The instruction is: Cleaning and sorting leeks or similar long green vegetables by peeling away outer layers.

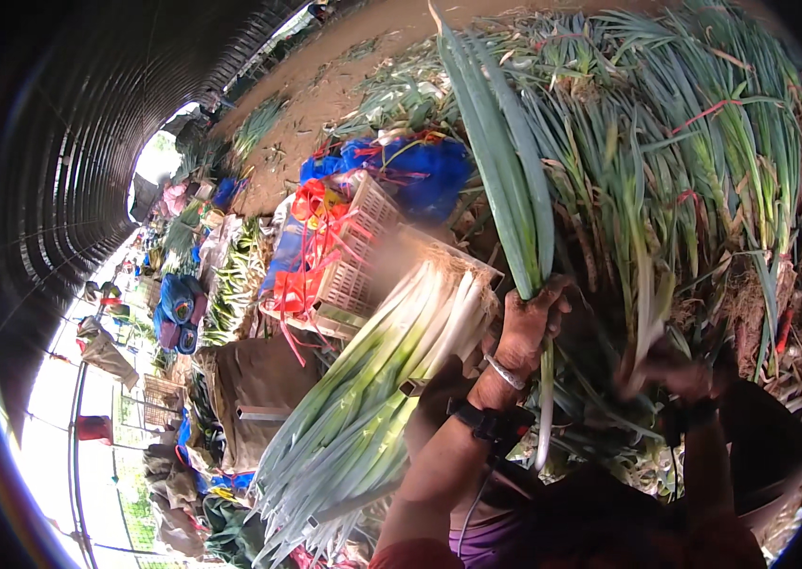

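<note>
My left hand (529,327), with a bracelet and a dark strap at its wrist, is closed around a large green onion (505,180). Its broad green leaves point up and away, and its white stem hangs below my fist. To the right, my right hand (666,372) is smeared by motion near the lower ends of the untrimmed green onions (647,180); whether its fingers hold anything cannot be made out. Left of my left arm lies a stack of cleaned green onions (372,379), white ends far, leaf tips toward me, resting on a metal-framed stand.
Beyond the stack stands a plastic crate (363,237) with red ties (311,247) heaped on it. Blue netting (424,171) lies behind. Brown cloth (263,389) hangs at the left. Loose leaves cover the ground near my legs. Bare soil (315,85) shows farther off, beside a dark curved tunnel cover (69,142).
</note>
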Motion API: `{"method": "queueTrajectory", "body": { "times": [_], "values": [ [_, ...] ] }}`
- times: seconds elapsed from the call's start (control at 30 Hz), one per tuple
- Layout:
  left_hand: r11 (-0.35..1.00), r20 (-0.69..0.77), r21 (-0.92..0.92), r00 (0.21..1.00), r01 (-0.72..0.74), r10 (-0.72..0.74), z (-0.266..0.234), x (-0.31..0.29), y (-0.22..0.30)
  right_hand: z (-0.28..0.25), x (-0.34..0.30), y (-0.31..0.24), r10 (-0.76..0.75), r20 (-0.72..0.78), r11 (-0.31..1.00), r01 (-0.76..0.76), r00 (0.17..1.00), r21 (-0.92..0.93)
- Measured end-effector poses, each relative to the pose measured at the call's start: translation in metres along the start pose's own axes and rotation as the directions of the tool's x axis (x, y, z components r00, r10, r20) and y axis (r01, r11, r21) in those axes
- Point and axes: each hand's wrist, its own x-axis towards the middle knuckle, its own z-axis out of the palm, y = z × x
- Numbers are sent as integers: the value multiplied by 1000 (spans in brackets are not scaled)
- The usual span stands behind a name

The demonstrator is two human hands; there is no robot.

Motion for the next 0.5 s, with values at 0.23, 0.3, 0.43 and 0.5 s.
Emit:
{"method": "queueTrajectory", "body": {
  "times": [0.23, 0.3, 0.43, 0.5],
  "values": [
    [1000, 20, 10, 1000, 15, -15, 11, 1, -12, 50, 26, 109, 336, -386, 689, 55, 859, 723],
    [997, 14, 63, 999, 33, -34, 15, 1, -6, 49, 43, 88, 278, -386, 712, 81, 880, 697],
    [993, -65, 113, 998, -10, 18, 7, 9, 0, 59, 38, 35, 190, -380, 836, 54, 905, 546],
    [993, -125, 105, 990, -59, 72, 3, 15, 0, 66, 34, 27, 82, -424, 942, 69, 902, 328]
  ]
}}
